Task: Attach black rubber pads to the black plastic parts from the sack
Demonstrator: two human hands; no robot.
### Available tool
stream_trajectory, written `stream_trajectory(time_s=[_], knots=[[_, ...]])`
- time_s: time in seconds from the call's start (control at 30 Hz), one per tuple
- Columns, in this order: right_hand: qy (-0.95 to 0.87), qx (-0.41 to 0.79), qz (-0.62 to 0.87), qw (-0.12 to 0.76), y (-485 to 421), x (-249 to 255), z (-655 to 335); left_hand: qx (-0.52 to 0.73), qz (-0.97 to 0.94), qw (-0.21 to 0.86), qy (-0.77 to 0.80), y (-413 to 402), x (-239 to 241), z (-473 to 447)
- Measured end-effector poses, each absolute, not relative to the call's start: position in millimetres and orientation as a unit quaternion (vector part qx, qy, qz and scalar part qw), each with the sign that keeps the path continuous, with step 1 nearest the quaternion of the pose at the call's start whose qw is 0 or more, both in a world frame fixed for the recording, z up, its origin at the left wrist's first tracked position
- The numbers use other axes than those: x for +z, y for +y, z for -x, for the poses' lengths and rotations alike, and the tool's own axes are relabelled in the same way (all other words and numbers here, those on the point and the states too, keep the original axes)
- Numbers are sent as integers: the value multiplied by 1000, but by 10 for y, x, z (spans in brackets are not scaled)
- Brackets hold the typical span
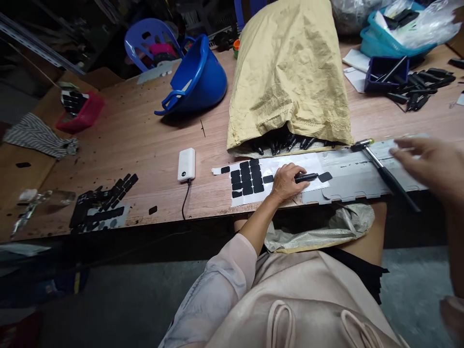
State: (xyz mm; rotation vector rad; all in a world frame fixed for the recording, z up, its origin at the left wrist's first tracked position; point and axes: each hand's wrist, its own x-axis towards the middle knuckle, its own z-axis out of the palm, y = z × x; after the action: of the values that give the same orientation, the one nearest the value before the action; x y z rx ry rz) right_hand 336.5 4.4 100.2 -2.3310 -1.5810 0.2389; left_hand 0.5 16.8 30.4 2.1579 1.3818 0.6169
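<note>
My left hand (pixel 286 182) is closed on a black pen-shaped piece (pixel 306 177), resting over a white sheet (pixel 271 166). Rows of black rounded stickers (pixel 247 176) cover the left of that sheet. One loose black sticker (pixel 325 177) lies just past the tip of the piece. My right hand (pixel 431 164), blurred, is raised over the right side with fingers stretched out and apart; nothing shows in it. Below and left of it, a hammer (pixel 386 175) with a black grip lies across a grey board (pixel 348 166).
A yellow sack (pixel 290 72) opens toward me with several black pieces (pixel 286 140) in its mouth. Left of it are a tipped blue basin (pixel 199 77) and a white power bank (pixel 186 165) with a cable. A purple box (pixel 386 75) stands at right. An open bag (pixel 322 232) lies on my lap.
</note>
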Motion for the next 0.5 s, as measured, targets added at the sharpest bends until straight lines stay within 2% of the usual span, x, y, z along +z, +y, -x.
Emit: stream_trajectory(time_s=[0.07, 0.13, 0.27, 0.33, 0.5], knots=[[-530, 119, 833, 110, 18, 897, -3236, 227, -790, 252, 511, 167, 301, -6], [-523, 95, 844, 77, -29, 791, -3126, 229, -786, 253, 515, 169, 294, -10], [-541, 60, 837, 63, -86, 696, -3056, 227, -780, 257, 524, 177, 290, -19], [-534, 53, 837, 108, -133, 701, -3058, 225, -777, 260, 528, 177, 299, -22], [-538, 75, 772, 330, -458, 760, -2792, 226, -778, 256, 528, 164, 324, -35]])
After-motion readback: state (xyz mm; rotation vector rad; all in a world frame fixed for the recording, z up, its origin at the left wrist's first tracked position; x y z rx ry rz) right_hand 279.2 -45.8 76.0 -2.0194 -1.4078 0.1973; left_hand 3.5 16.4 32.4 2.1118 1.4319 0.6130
